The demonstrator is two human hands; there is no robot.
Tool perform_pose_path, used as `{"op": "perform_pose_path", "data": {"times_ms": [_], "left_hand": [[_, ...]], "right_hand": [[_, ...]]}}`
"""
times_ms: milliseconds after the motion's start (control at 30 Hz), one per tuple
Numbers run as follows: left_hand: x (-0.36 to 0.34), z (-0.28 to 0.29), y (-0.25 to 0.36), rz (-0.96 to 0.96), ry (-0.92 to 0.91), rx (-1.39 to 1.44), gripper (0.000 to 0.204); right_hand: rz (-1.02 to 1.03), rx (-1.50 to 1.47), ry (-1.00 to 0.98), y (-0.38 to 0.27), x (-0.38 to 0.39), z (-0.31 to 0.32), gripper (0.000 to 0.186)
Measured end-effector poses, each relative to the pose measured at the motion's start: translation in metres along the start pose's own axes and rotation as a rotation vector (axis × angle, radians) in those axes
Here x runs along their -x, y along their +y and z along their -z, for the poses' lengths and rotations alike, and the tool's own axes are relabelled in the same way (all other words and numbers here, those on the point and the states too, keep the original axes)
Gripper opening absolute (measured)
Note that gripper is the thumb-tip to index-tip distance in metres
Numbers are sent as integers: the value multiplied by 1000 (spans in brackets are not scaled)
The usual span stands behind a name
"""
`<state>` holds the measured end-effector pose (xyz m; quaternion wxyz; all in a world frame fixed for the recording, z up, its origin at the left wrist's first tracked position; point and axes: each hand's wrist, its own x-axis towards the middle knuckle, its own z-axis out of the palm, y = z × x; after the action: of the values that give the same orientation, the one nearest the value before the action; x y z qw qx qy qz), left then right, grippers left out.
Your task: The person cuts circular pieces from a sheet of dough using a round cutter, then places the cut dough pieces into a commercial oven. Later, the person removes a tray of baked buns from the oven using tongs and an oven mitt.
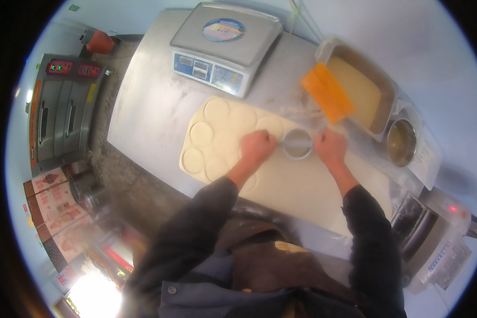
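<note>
Dough (294, 175) lies beneath the curled fingers of the left hand (258, 146) and right hand (330, 145), which clasp a ring cutter (298, 143) between them.

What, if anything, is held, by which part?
Round silvery metal ring cutter, apparently gripped at opposite sides: left hand on its left, right hand on its right. Blur hides exact finger contact.

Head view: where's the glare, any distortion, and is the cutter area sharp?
Head view: a bright light at lower left is blown out; head view: the fisheye bows the edge of the metal table and leaves black corners; head view: ring cutter and dough sheet look slightly soft, yet readable.
</note>
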<state>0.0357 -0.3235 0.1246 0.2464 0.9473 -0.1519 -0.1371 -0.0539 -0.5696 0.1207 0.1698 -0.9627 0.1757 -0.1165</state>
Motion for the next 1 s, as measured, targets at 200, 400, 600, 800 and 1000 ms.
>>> {"op": "perform_pose_path", "data": {"times_ms": [200,400,600,800,1000], "left_hand": [[2,-8,-1,4,12,-16,32],[11,-16,-1,-7,-5,-50,32],[3,-13,-1,-47,17,-75,32],[45,-4,-5,-71,129,9,31],[116,15,-19,80,8,38,32]], "right_hand": [[54,19,-25,3,-9,2,19],[157,43,3,15,-12,-14,16],[198,71,89,22,-3,-23,18],[237,-26,199,-2,19,12,17],[130,-55,10,-28,89,20,21]]}}
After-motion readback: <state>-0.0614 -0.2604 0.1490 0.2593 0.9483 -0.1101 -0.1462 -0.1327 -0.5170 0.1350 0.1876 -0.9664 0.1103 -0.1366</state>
